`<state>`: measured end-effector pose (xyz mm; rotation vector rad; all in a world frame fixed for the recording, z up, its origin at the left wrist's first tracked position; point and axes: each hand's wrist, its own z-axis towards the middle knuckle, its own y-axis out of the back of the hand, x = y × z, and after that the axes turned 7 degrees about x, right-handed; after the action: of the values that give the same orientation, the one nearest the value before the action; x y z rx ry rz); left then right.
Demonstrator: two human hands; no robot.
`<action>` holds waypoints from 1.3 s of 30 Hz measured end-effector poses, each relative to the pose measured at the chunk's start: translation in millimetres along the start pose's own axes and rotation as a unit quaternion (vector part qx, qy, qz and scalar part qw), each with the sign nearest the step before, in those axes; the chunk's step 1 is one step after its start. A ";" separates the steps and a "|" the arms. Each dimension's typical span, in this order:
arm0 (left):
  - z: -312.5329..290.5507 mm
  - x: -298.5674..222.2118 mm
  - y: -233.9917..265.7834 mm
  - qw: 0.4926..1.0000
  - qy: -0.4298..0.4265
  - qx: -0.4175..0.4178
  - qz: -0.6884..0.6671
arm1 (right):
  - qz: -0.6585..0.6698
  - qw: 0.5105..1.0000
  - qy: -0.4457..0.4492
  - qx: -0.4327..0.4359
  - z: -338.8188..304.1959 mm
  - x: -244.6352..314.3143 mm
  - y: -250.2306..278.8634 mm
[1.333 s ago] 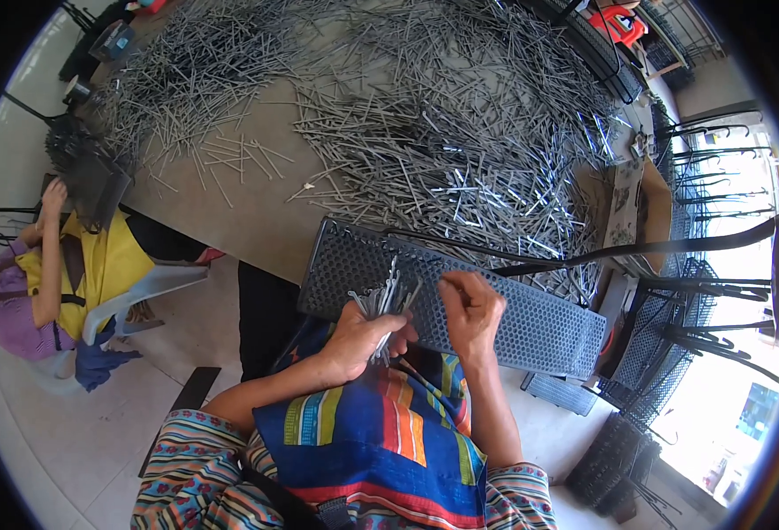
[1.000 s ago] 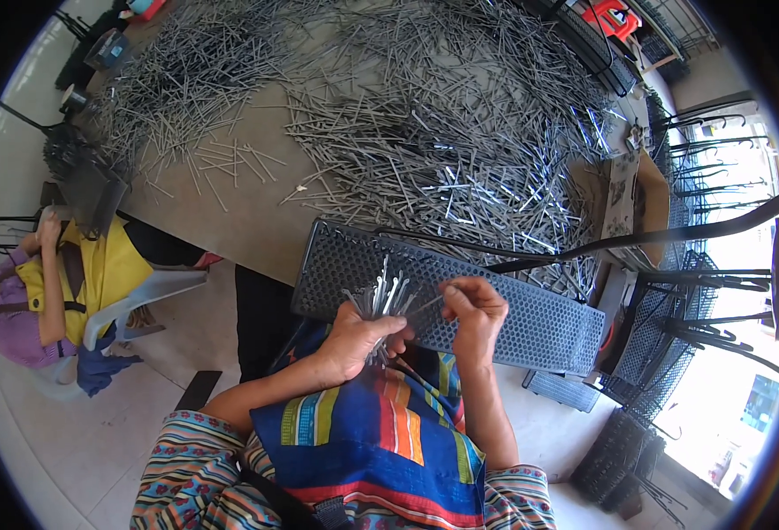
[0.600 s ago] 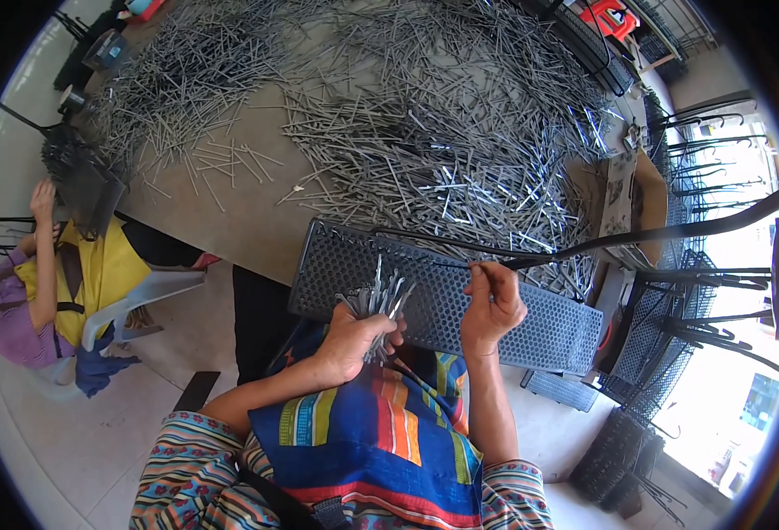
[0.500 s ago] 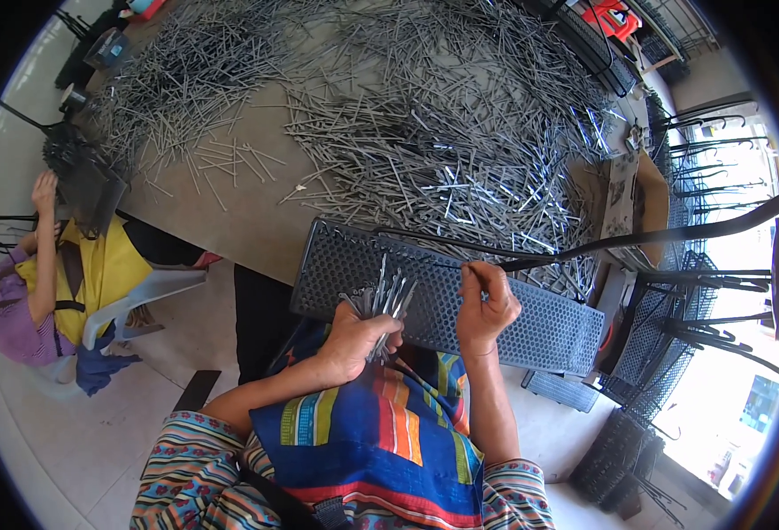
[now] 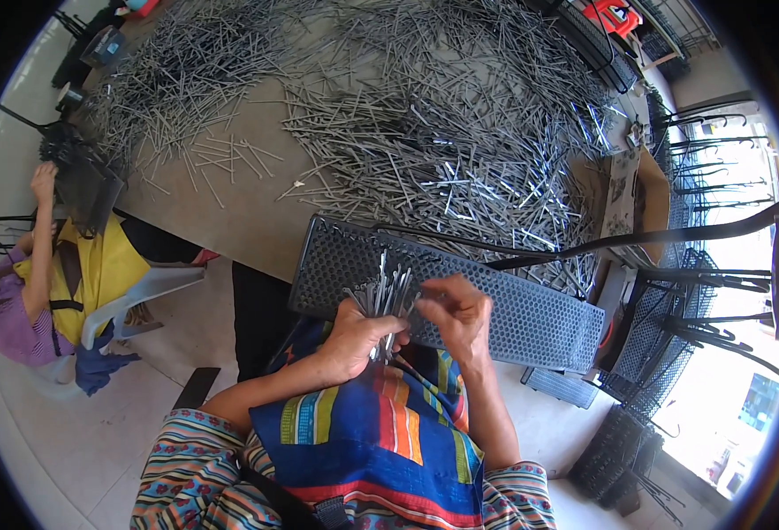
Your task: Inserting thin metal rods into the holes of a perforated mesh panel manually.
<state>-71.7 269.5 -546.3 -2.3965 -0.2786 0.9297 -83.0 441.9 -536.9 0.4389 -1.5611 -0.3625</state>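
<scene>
My left hand (image 5: 361, 336) grips a bundle of thin grey metal pins (image 5: 387, 290) that fan upward over a dark perforated tray (image 5: 531, 320). The tray leans against the near edge of the table, across my lap. My right hand (image 5: 456, 311) is right beside the bundle, with its fingertips pinched at the top of the pins. Whether it holds a single pin is too small to tell.
A big heap of loose grey pins (image 5: 425, 124) covers the brown table (image 5: 248, 221). A seated person in yellow (image 5: 89, 265) works at the left. Black wire racks and stacked perforated trays (image 5: 672, 327) stand at the right, with a cardboard box (image 5: 637, 203) on the table's corner.
My right hand went out to the right over the tray and has come back to the bundle. My left hand has stayed put with the pins.
</scene>
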 end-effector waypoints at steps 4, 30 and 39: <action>-0.4 2.1 -3.9 1.000 0.016 0.026 -0.002 | 0.291 0.944 -0.152 0.023 -14.5 -5.8 -11.2; -2.8 0.7 -5.4 0.998 0.041 0.010 -0.044 | 0.063 0.963 0.032 -0.261 3.7 -20.5 15.5; -1.2 0.2 -3.7 0.998 0.067 0.000 -0.013 | -0.084 0.975 0.061 -0.196 17.2 -10.1 6.9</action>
<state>-70.6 272.1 -543.6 -2.4350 -0.2590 0.7536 -100.4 452.2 -543.1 0.2779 -1.2965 -0.7454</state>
